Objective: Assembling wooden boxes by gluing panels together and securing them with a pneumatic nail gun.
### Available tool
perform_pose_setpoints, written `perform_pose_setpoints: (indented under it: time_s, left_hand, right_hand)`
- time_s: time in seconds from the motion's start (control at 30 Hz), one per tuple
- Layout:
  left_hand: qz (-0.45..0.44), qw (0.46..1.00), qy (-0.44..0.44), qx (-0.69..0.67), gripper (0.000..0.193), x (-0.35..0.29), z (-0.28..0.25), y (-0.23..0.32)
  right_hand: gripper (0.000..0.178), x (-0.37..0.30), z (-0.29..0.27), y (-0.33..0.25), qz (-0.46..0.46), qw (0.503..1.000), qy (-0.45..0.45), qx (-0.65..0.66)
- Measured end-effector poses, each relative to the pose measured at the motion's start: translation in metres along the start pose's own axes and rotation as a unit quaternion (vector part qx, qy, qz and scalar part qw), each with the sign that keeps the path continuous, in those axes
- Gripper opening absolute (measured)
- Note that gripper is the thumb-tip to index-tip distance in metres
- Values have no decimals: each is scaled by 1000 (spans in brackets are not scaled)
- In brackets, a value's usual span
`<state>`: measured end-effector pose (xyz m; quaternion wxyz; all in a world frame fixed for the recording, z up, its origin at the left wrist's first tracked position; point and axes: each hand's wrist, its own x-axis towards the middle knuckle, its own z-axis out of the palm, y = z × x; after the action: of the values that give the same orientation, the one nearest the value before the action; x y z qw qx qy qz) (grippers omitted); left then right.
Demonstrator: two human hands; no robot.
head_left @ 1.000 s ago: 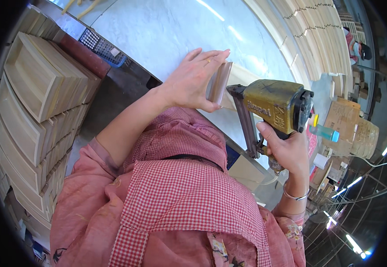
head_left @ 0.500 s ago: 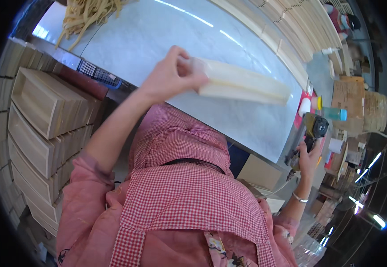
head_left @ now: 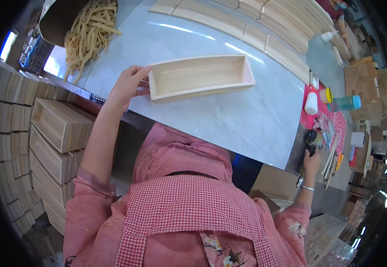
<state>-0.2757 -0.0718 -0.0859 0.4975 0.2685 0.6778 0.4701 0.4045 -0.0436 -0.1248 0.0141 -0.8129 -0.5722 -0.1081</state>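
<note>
A shallow, open-topped wooden box (head_left: 202, 75), long and pale, rests open side up on the white marbled table (head_left: 229, 120). My left hand (head_left: 129, 86) grips the box's left end, with the thumb at the rim and the fingers against the end wall. Far to the right, my right hand (head_left: 311, 160) is closed around the dark handle of a black and yellowish power tool (head_left: 311, 139). The tool is low beside the table's right edge, and its exact kind is hard to make out.
Pale wooden strips (head_left: 229, 22) line the table's far side. A heap of tan strips (head_left: 89, 35) spills from a bin at far left. Stacked wooden boxes (head_left: 53, 124) stand at left. A white bottle (head_left: 311, 103) and a teal-lidded jar (head_left: 344, 103) sit at right.
The box has moved left from mid-air down onto the table, its open side now facing up. My left hand stays on its left end. My right hand has lowered the power tool.
</note>
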Motion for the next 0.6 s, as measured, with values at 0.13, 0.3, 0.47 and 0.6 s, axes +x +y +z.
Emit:
perform_pose_setpoints:
  time_s: [0.13, 0.3, 0.47, 0.6]
  left_hand:
    - [-39, 995, 3, -94, 38, 11, -7, -1]
    - [-84, 992, -22, -90, 37, 29, -12, 4]
    - [-123, 983, -33, -135, 42, 34, -19, 5]
    - [-132, 978, -39, -155, 45, 25, -4, 9]
  right_hand:
    - [36, 15, -34, -44, -110, 985, 107, 82]
    - [28, 25, -56, -200, -130, 852, -105, 496]
    - [34, 25, -61, -319, -136, 765, -249, 578]
    - [41, 31, -47, -350, -190, 820, -286, 457]
